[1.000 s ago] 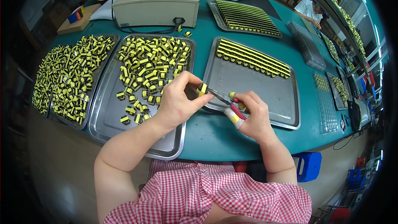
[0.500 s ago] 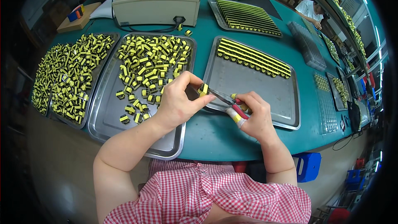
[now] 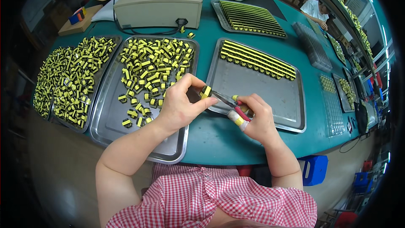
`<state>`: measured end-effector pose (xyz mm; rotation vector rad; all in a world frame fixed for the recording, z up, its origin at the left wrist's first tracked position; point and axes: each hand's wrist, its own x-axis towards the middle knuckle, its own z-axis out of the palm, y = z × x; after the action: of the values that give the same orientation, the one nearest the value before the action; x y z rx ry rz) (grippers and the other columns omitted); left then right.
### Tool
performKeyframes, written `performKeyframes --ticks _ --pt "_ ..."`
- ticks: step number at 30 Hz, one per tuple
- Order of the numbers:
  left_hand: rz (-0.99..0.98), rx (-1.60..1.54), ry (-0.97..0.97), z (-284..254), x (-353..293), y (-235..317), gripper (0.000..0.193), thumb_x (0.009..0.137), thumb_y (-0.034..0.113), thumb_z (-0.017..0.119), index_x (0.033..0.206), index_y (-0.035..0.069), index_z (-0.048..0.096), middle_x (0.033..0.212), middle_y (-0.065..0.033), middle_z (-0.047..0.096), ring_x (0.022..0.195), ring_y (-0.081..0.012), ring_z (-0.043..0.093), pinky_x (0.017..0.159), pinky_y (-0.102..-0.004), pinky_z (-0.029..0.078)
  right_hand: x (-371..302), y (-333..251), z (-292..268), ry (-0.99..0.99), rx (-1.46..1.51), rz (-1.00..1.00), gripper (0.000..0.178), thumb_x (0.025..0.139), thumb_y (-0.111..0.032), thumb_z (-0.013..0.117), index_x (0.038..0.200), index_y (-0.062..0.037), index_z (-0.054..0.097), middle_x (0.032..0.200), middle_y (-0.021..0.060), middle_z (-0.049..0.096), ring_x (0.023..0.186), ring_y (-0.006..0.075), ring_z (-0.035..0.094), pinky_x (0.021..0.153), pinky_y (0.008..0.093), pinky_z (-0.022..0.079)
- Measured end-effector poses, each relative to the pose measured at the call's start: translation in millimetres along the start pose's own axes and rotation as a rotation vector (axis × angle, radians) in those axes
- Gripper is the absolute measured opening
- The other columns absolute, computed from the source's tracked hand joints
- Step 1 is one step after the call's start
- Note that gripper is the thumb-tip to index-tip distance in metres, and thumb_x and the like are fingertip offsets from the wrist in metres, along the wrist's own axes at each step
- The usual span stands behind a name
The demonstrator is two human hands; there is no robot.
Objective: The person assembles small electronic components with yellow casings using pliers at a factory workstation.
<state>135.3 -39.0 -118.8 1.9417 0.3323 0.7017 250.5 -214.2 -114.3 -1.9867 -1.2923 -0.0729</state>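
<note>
Between thumb and fingertips, my left hand pinches a small yellow-and-black transformer. My right hand is closed round the red handles of a pair of pliers; their dark jaws reach to the transformer's side. Whether the jaws grip one of its pins is too small to tell. White and yellow wrapping covers a digit of my right hand. Below my left hand lies a metal tray of loose transformers. Beyond my right hand, another metal tray carries transformers in straight rows along its far side.
At the far left stands a heaped tray of transformers. A beige machine with a black cable sits behind the loose ones. More filled trays and clear plastic trays line the green table's right side. A person sits at the far right.
Both hands stay almost in place, the transformer still in the left. The pliers and right hand have shifted very slightly, with the red handles a little closer to the left hand.
</note>
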Motion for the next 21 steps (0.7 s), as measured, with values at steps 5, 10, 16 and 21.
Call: performKeyframes --ticks 5,10,16,21 --pt "0.049 -0.037 0.002 1.2 -0.7 -2.8 0.034 0.064 0.011 0.079 0.085 0.002 0.053 0.071 0.0018 0.052 0.059 -0.0034 0.044 0.053 -0.0193 0.038 -0.9 0.5 1.5 -0.014 0.001 -0.015 0.035 0.063 -0.012 0.076 0.093 -0.0007 0.060 0.079 0.0099 0.057 0.066 0.0215 0.059 0.060 0.0300 0.049" --pt "0.092 -0.002 0.001 0.3 -0.8 -1.9 0.036 0.064 0.011 0.079 0.086 0.002 0.052 0.070 0.0021 0.051 0.058 -0.0035 0.043 0.053 -0.0193 0.038 -0.5 -0.9 1.5 0.005 -0.027 -0.029 0.035 0.063 -0.011 0.076 0.092 -0.0011 0.059 0.079 0.0097 0.057 0.066 0.0212 0.059 0.060 0.0298 0.049" --pt "0.129 0.025 0.030 3.2 -3.0 -4.6 0.036 0.064 0.010 0.079 0.086 0.003 0.051 0.071 0.0016 0.051 0.059 -0.0038 0.043 0.053 -0.0195 0.037 -3.4 0.2 4.4 0.021 -0.036 -0.046 0.032 0.063 -0.010 0.077 0.088 -0.0013 0.059 0.075 0.0093 0.057 0.061 0.0205 0.059 0.057 0.0285 0.048" --pt "0.108 0.002 0.046 6.7 -3.6 -9.8 0.036 0.065 0.009 0.078 0.086 0.003 0.049 0.073 0.0010 0.051 0.061 -0.0040 0.043 0.055 -0.0191 0.038 -6.5 0.4 7.8 0.023 -0.048 -0.035 0.031 0.064 -0.011 0.077 0.087 -0.0007 0.059 0.073 0.0089 0.057 0.060 0.0199 0.059 0.055 0.0286 0.048"
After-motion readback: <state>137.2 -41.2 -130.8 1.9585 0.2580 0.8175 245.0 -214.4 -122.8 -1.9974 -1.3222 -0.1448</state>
